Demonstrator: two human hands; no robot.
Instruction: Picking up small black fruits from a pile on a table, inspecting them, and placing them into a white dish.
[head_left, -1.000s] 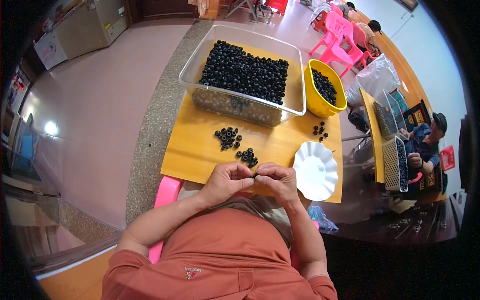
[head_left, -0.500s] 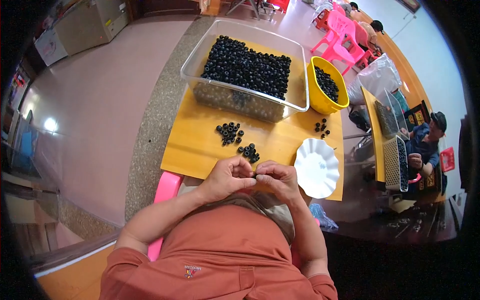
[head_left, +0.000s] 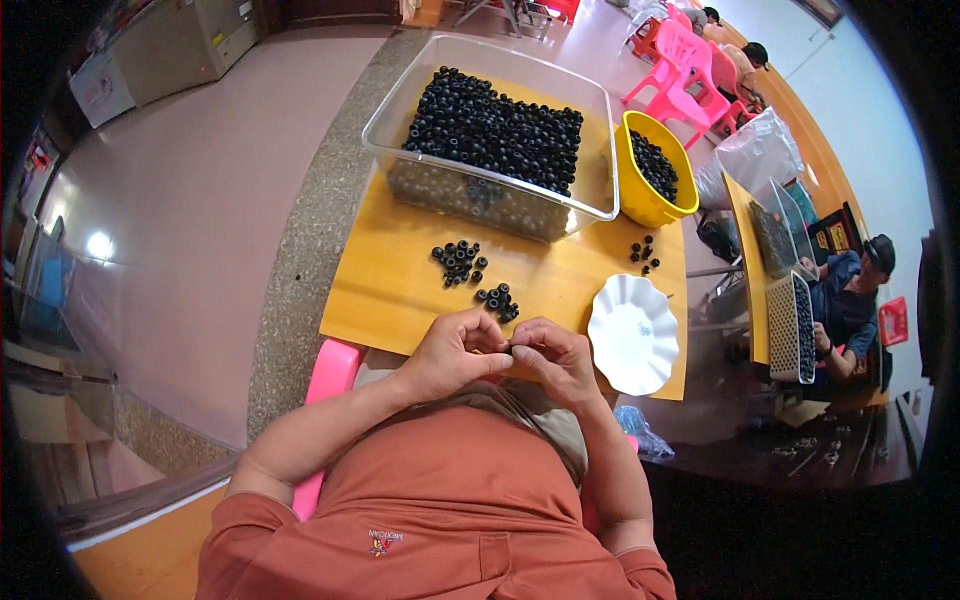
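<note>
Close to the near table edge, my left hand (head_left: 462, 350) and my right hand (head_left: 556, 358) meet fingertip to fingertip. Pinched between them is a small black piece (head_left: 511, 349), mostly hidden by the fingers. Just beyond my hands lies a small pile of black ring-shaped pieces (head_left: 497, 301), several with a hole through the middle. A second loose pile (head_left: 459, 263) sits a little farther off to the left. Beside my right hand is a white plate (head_left: 634, 335) with a wavy rim.
A clear plastic bin (head_left: 490, 182) full of black pieces stands at the table's far side, a yellow tub (head_left: 655, 210) with more right of it. A few loose pieces (head_left: 645, 254) lie before the tub. Another person (head_left: 850, 300) sits at a table to the right.
My hands stay together on the small black piece, with only slight finger movement. At the right, the other person's hand has moved lower, beside the white basket.
</note>
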